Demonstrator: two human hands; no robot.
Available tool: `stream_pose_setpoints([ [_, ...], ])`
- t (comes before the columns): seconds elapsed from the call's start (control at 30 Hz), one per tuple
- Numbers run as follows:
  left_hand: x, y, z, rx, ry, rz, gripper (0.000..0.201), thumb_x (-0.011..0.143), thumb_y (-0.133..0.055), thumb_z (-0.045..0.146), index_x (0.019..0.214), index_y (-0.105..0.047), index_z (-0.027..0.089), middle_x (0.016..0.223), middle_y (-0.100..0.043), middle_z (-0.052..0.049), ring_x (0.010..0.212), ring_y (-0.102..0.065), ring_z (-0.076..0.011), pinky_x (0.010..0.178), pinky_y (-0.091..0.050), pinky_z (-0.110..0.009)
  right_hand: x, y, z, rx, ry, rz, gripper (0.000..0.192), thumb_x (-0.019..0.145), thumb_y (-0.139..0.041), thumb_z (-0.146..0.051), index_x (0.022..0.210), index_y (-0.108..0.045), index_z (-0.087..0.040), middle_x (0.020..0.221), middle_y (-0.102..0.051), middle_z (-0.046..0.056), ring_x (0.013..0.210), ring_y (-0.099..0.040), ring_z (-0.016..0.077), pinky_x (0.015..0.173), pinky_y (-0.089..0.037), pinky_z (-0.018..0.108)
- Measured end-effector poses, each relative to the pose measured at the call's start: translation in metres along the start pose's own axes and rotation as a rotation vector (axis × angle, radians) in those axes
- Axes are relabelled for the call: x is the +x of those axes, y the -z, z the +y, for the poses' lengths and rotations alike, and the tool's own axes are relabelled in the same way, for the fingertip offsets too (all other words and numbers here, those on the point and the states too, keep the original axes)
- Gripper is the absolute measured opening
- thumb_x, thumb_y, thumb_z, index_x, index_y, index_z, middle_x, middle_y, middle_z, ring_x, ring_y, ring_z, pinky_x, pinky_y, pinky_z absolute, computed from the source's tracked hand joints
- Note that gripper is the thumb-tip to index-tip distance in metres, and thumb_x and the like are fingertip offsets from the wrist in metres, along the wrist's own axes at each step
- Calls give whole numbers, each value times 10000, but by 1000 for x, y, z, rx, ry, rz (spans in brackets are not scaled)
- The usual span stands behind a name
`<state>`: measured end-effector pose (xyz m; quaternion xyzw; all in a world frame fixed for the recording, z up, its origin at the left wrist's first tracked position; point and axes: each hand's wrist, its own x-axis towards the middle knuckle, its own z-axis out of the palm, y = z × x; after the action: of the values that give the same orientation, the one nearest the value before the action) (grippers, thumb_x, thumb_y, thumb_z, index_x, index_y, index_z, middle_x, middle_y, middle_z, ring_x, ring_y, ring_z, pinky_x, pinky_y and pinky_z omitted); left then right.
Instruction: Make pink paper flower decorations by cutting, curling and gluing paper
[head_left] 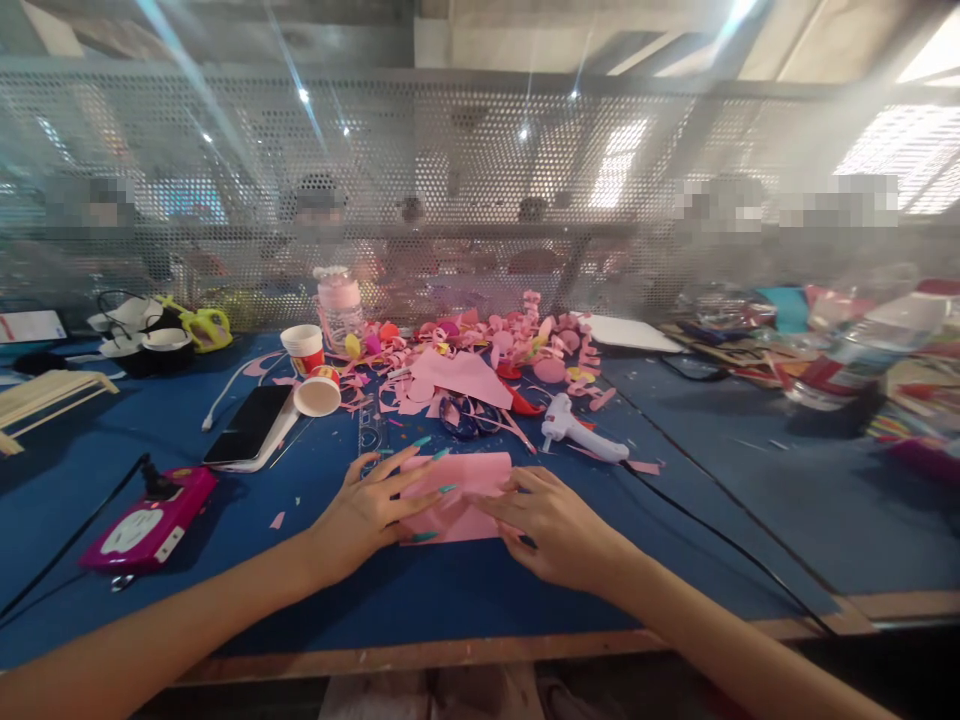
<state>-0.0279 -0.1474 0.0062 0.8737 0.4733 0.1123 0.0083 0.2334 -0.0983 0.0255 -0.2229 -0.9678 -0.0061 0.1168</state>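
Note:
A pink sheet of paper [469, 480] lies flat on the blue table mat [465, 590] in front of me. My left hand [371, 510] presses on its left part with fingers spread, the nails painted teal. My right hand [551, 525] rests on the sheet's right edge, fingers bent down onto it. Both hands touch the paper; neither lifts it.
Behind the sheet lie scissors [461, 415], a white glue gun [577, 430] with a black cord, a clear ruler [370, 425], pink paper scraps [495, 345], two paper cups [307, 365], a phone [247, 425] and a magenta power strip [150, 520]. A perforated metal screen [480, 190] closes the back.

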Motion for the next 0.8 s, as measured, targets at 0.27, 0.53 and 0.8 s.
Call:
stream_pose_setpoints([
  [0.27,9,-11,-13,80,-172,-142,601,925,-402,288,1416,-71,391,1504,-173,-63,1367,-187,-279,1070,-115,-552,15,-8,-11,-350,84,218,230,889,-439,-181,953,-659,-154,579,-620,50,701,-509,204,795,-348,418],
  [0.53,8,-10,-14,21,-223,-163,589,938,-346,250,1434,-34,312,1511,-134,-67,1383,-128,-232,1093,-118,-457,26,-25,-14,-284,36,143,205,879,-414,-99,984,-589,-111,907,-611,112,871,-530,238,761,-460,388],
  [0.8,3,-4,-13,-12,-173,-219,671,931,-337,305,1432,101,212,1514,-106,-91,1388,-84,-193,1110,-91,-392,25,-52,-1,-60,33,111,704,725,-279,58,1417,-168,-12,1418,-337,203,1348,-237,285,1037,-378,469],
])
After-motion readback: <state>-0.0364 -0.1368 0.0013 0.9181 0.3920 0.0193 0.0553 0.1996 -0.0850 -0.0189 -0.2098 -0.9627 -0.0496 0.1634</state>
